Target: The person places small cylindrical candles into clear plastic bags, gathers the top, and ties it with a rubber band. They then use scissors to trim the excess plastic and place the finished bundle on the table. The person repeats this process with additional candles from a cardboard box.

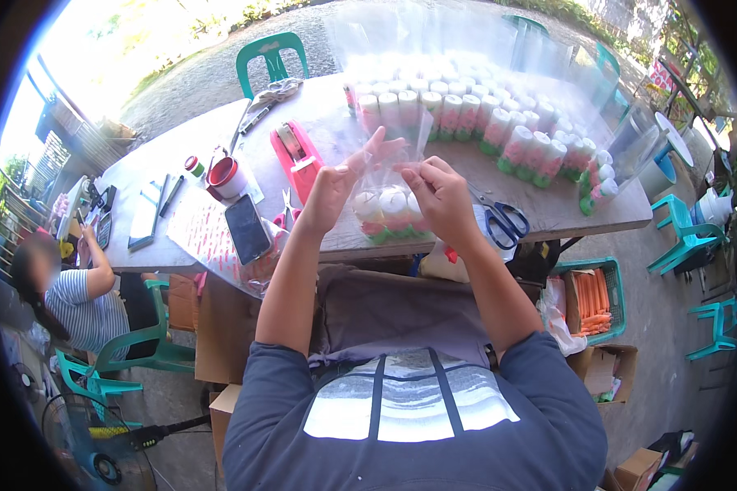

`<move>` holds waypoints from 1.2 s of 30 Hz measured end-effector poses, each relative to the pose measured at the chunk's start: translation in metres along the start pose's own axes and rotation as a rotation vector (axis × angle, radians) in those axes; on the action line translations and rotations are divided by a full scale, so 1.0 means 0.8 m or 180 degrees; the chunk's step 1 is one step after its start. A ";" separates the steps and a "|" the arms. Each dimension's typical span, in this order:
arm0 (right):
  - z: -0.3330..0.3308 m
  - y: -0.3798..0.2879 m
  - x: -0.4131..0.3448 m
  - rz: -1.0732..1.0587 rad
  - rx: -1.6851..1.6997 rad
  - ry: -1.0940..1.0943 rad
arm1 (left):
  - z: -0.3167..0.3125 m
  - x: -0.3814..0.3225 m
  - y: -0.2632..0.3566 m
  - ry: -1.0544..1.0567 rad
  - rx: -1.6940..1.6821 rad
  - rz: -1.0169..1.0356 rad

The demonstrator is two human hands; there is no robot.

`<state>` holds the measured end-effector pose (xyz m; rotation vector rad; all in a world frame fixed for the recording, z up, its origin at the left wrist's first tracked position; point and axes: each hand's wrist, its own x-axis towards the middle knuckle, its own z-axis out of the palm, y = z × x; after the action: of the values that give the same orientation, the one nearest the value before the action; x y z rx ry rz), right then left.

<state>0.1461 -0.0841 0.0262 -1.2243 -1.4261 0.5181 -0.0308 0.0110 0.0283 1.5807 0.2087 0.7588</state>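
Observation:
Between my hands a clear plastic bag point(386, 175) stands upright on the table, with several white candles point(393, 202) inside, their lower parts pink and green. My left hand point(350, 172) is at the bag's gathered upper part, fingers spread; whether it grips the film is unclear. Thumb and forefinger of my right hand point(433, 184) are pinched together on the bag's upper right part. A pink tape dispenser point(298, 156) stands left of my left hand. Blue-handled scissors point(503, 222) lie right of my right hand. Behind the bag stand many similar bagged candles point(451, 113).
The table point(596, 227) also bears a smartphone point(247, 229), small pink-handled scissors point(287, 212), a red-rimmed cup point(224, 175) and markers. A person point(86, 288) sits at the far left end. A green crate point(617, 301) with orange candles stands on the floor at right.

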 end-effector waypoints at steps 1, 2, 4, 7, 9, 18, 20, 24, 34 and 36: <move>0.001 -0.002 0.000 -0.0053 -0.0013 0.0038 | -0.004 -0.004 -0.001 -0.0028 -0.0310 0.0024; 0.002 -0.002 0.000 -0.0069 0.0006 0.0067 | -0.008 -0.009 -0.004 -0.0054 -0.0617 0.0050; 0.005 -0.002 -0.001 -0.0087 0.0029 0.0142 | -0.009 -0.016 -0.009 0.0103 -0.0655 -0.0013; 0.009 0.008 -0.001 -0.0235 -0.0116 0.0225 | 0.003 -0.023 -0.015 0.0710 0.0068 -0.0202; 0.011 0.007 -0.003 -0.0068 -0.0247 0.0217 | 0.019 -0.026 -0.020 0.1175 0.0405 -0.0233; 0.043 0.011 -0.008 -0.0880 -0.0982 0.1129 | 0.069 0.003 -0.063 0.2695 0.2659 0.1074; 0.037 0.014 0.007 -0.0568 -0.0974 0.0989 | 0.074 0.008 -0.065 0.2755 0.2180 0.0838; 0.037 0.026 0.028 -0.1040 -0.0980 0.1213 | 0.067 0.013 -0.063 0.2929 0.1063 0.0757; 0.039 0.037 0.042 -0.0471 -0.0291 0.1013 | 0.038 -0.015 -0.081 0.2153 0.3362 0.2331; 0.038 0.033 0.042 -0.0209 -0.0067 0.0863 | 0.039 -0.016 -0.075 0.1696 0.3619 0.2515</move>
<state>0.1346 -0.0354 0.0110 -1.2101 -1.2385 0.2803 -0.0046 -0.0112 -0.0313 2.5359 0.4631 1.9036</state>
